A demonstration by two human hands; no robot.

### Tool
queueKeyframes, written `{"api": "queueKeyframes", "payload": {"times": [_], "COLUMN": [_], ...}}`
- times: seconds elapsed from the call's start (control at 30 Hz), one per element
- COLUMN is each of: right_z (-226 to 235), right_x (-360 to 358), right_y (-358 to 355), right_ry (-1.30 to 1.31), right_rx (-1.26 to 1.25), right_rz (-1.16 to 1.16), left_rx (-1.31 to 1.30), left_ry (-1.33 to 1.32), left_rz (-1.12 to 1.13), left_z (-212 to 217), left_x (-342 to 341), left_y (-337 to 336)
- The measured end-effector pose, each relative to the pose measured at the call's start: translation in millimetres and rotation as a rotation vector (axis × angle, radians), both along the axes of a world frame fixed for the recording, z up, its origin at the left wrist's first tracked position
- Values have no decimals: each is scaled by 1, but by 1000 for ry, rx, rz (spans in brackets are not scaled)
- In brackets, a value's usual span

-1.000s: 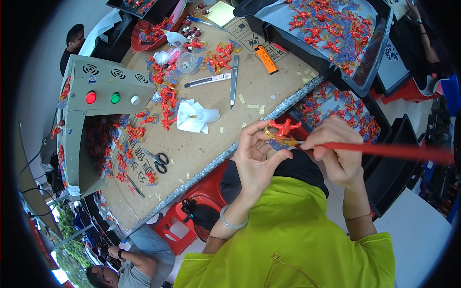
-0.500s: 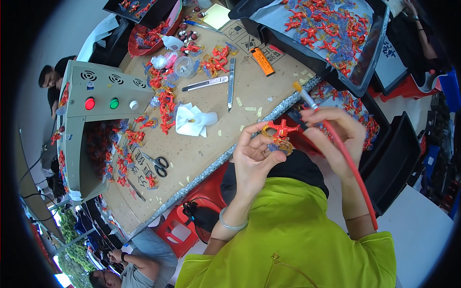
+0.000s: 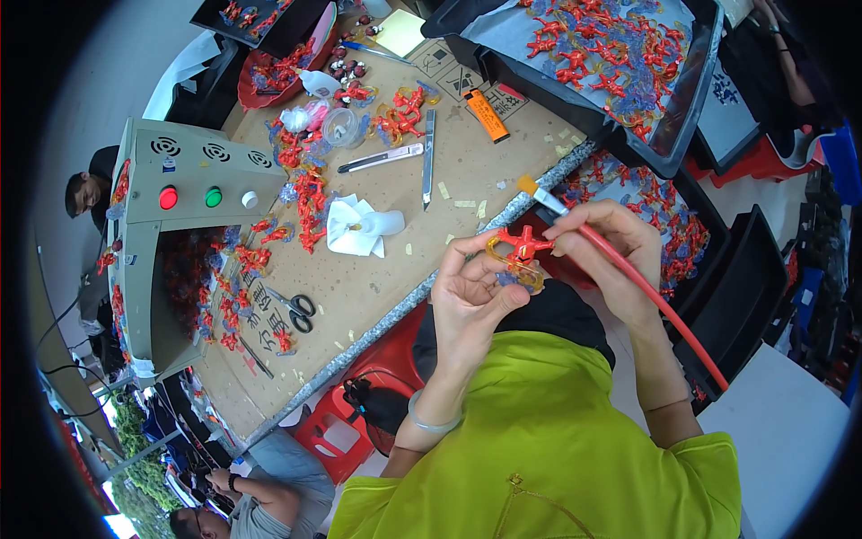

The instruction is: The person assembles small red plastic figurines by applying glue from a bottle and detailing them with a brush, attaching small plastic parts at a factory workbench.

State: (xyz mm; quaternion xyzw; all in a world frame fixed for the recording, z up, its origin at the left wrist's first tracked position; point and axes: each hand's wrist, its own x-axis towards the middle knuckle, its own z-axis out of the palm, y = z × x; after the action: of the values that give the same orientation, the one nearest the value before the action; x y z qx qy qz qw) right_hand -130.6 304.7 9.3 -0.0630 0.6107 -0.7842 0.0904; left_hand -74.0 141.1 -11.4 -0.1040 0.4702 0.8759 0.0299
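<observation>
In front of my chest, my left hand is closed on a small red toy figure with clear yellow and blue parts around its base. My right hand grips a paintbrush with a long red handle. The brush's tan bristles point up and to the left, over the table edge and apart from the figure. My right fingertips are close beside the figure's right arm; whether they touch it I cannot tell.
A grey metal box with coloured buttons stands left on the table. Scissors, a white bottle, a utility knife and an orange box-shaped item lie about. A black tray of figures overhangs the right edge. Other people are at left.
My right hand has moved left, closer to the figure. The paintbrush has shifted left and tilted flatter. The figure in my left hand has barely moved.
</observation>
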Motion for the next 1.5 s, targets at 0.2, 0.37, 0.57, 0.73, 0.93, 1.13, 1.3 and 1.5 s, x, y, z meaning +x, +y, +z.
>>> {"api": "queueKeyframes", "payload": {"times": [0.2, 0.37, 0.57, 0.73, 0.93, 1.13, 1.3, 1.5], "right_z": [15, 26, 25, 20, 14, 7, -52, -174], "right_x": [-12, -18, -14, -23, -17, -10, 9, 22], "right_y": [29, 24, 26, 27, 18, 74, 139, 169], "right_ry": [258, 306, 354, 636, 540, 551, 243, 78], "right_rx": [-2, 372, 268, 606, 517, 401, 470, 849], "right_rz": [-8, 74, 59, -52, 55, -372, -737, -571], "left_rx": [-79, -83, -69, -121, -250, -303, -455, -816], "left_ry": [-46, -73, -96, -51, 45, 21, 138, 436], "left_rz": [-45, -84, -99, -72, -45, -47, -15, -31], "left_z": [3, 4, 6, 7, 13, 14, 16, 90], "left_x": [0, 1, 1, 2, 6, -1, -61, -163], "left_y": [-6, -6, -6, -3, 5, 8, 33, 74]}}
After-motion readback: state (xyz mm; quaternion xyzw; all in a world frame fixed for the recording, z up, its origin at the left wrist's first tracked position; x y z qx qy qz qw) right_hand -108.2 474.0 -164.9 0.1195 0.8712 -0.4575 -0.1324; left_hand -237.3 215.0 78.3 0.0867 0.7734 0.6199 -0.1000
